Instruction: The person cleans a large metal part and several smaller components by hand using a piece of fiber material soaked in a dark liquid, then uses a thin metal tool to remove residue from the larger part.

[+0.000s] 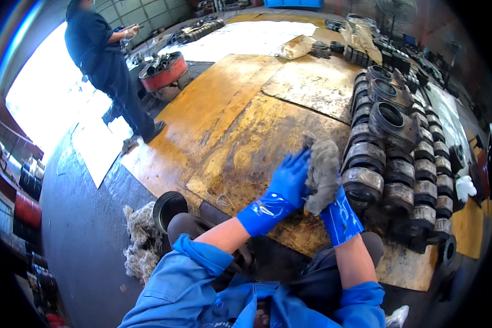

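Observation:
A grey, frayed wad of cotton waste (323, 174) is up in front of me, over the stained yellow-brown boards. My right hand (341, 216), in a long blue rubber glove, grips it from behind and below; the wad hides most of those fingers. Gloved the same way, my left hand (290, 177) lies against the wad's left side with its fingers stretched out. Its fingertips reach the wad's edge, and its thumb is hidden. By my left knee stand a dark metal ring (170, 212) and a heap of pale, stringy cotton waste (142, 240).
Rows of greasy cylindrical metal parts (364, 183) stand close on my right, with bored housings (389, 117) on top. A person (106, 65) in dark clothes stands far left, beside a red drum (164, 72) holding parts. Boards (224, 120) cover the floor ahead.

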Action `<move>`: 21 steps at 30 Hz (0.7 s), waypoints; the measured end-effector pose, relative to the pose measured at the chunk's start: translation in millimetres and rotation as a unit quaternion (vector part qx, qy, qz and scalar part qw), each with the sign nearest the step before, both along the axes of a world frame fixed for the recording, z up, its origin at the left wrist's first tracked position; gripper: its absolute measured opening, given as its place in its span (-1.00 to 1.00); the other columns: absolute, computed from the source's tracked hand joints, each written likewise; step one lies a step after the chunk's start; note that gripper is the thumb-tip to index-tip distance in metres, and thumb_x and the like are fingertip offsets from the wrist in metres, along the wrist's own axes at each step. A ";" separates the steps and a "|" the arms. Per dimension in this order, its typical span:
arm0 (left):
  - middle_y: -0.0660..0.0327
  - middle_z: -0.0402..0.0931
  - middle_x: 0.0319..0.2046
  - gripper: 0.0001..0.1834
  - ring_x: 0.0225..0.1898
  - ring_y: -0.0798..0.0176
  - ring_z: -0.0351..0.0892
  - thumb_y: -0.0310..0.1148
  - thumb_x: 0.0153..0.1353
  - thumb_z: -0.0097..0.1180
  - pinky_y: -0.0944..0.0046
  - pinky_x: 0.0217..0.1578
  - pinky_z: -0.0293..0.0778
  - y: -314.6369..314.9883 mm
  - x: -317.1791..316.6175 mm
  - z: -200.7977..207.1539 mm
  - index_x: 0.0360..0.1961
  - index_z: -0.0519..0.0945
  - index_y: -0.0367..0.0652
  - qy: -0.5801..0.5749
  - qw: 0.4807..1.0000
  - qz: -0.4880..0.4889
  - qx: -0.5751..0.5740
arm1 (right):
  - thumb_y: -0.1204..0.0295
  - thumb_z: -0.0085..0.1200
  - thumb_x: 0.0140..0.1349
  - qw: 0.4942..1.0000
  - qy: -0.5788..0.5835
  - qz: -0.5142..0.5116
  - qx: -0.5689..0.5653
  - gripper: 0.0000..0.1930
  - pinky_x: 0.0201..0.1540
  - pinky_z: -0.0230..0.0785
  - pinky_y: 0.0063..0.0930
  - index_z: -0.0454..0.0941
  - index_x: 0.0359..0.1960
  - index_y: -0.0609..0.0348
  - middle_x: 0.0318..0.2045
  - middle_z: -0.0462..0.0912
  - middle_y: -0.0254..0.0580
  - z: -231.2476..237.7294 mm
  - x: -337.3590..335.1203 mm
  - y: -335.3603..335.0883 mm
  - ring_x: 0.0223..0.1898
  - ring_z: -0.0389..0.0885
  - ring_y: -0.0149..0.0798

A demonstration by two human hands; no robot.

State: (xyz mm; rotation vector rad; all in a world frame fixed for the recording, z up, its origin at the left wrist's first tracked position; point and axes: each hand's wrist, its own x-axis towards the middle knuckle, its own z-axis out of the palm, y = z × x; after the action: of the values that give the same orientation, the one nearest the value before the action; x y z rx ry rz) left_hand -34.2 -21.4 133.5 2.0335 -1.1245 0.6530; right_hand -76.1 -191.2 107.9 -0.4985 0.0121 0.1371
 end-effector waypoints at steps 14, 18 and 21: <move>0.15 0.57 0.17 -0.43 0.01 0.32 0.56 -0.40 0.32 0.18 0.26 0.06 0.50 71.8 48.0 3.2 0.35 0.46 -0.21 0.443 0.830 -0.327 -0.086 | 0.28 -0.10 0.55 0.991 0.063 -0.061 -0.099 -0.59 -0.04 0.64 -0.21 0.45 0.32 0.19 0.09 0.66 -0.05 -15.8 1.0 -7.5 -0.02 0.69 -0.09; 0.21 0.57 0.21 -0.50 0.15 0.33 0.54 -0.37 0.39 0.14 0.29 0.22 0.41 124.9 103.5 -14.2 0.34 0.51 -0.18 0.497 0.838 -0.128 -0.186 | 0.52 -0.02 0.47 0.958 -0.075 -0.161 -0.227 -0.57 -0.07 0.64 -0.26 0.42 0.36 0.18 0.10 0.65 0.00 -55.9 34.3 -63.7 -0.07 0.70 -0.14; 0.14 0.54 0.27 -0.45 0.26 0.23 0.51 -0.31 0.37 0.19 0.23 0.31 0.34 152.7 122.3 -36.1 0.35 0.49 -0.22 0.496 0.824 -0.023 -0.272 | 0.76 0.03 0.35 0.853 0.021 -0.319 -0.412 -0.47 -0.02 0.56 -0.56 0.42 0.36 0.21 0.08 0.63 -0.11 -49.9 24.9 23.8 0.00 0.65 -0.35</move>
State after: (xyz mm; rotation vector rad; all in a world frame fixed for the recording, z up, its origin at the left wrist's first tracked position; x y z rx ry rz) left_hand 88.1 131.3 97.4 1.4710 -0.2900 -0.1589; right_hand -51.1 -167.4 58.0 -1.3264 0.2895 -0.5422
